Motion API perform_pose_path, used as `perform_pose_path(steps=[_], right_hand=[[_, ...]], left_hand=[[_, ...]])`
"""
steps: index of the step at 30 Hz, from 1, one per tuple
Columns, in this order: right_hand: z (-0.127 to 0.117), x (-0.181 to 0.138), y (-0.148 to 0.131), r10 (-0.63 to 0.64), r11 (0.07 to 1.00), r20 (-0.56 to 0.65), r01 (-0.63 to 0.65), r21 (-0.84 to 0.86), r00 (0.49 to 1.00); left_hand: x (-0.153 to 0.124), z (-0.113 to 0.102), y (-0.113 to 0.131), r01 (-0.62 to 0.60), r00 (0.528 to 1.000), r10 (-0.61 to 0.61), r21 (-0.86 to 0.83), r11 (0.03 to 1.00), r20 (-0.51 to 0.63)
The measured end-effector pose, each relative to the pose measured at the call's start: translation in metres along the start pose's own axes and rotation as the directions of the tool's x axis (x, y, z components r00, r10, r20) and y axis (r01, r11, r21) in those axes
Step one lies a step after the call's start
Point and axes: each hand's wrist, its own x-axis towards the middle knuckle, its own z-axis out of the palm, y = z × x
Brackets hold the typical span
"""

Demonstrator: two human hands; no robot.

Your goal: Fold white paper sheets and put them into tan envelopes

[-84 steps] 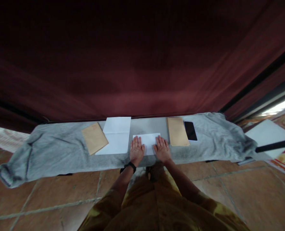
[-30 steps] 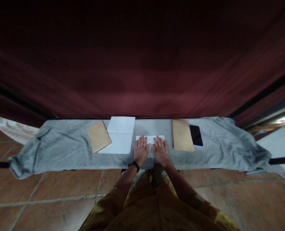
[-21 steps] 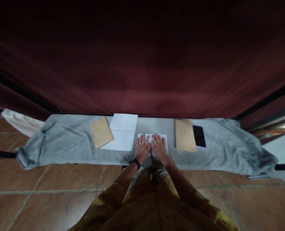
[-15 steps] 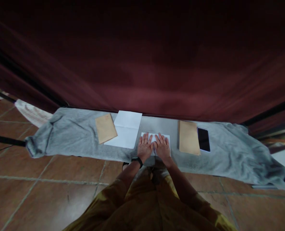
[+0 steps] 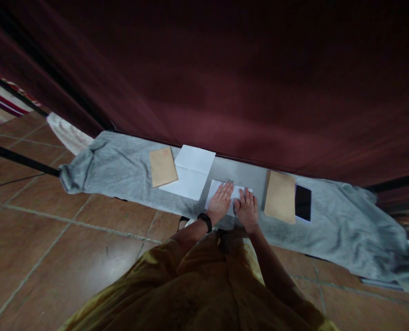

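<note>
A folded white sheet of paper (image 5: 211,196) lies on the grey cloth in front of me, partly covered by both hands. My left hand (image 5: 221,201), with a dark watch at the wrist, rests flat on its middle, fingers stretched out. Over the right part of the sheet lies my right hand (image 5: 247,209), fingers extended and slightly apart. To the left, an unfolded white sheet (image 5: 193,172) with a crease across it lies partly under a brown envelope (image 5: 163,167). On the right is a stack of brown envelopes (image 5: 280,196).
A dark-screened phone (image 5: 302,202) lies right of the envelope stack. The grey cloth (image 5: 121,170) covers a long narrow surface, wrinkled at both ends. Behind it rises a dark red fabric wall (image 5: 204,101). Tiled floor (image 5: 69,257) lies on my side.
My view has tilted and shifted a little. The hands, close together before, are now further apart on the folded sheet, the left one higher and turned toward the right.
</note>
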Motion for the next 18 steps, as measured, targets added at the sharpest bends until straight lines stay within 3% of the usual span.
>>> perform_pose_path(steps=[9, 15, 18], right_hand=[[-0.001, 0.000, 0.000, 0.009, 1.000, 0.014, -0.009, 0.004, 1.000], [-0.002, 0.000, 0.000, 0.015, 1.000, 0.026, -0.015, 0.012, 1.000], [-0.002, 0.001, 0.000, 0.020, 1.000, 0.026, -0.020, 0.005, 0.999]], left_hand=[[-0.003, -0.001, 0.012, -0.109, 0.991, 0.108, 0.004, 0.994, 0.080], [0.000, 0.002, 0.007, -0.083, 0.996, 0.084, -0.031, 0.996, 0.040], [0.000, 0.008, 0.001, 0.007, 1.000, -0.007, -0.065, 0.998, -0.001]])
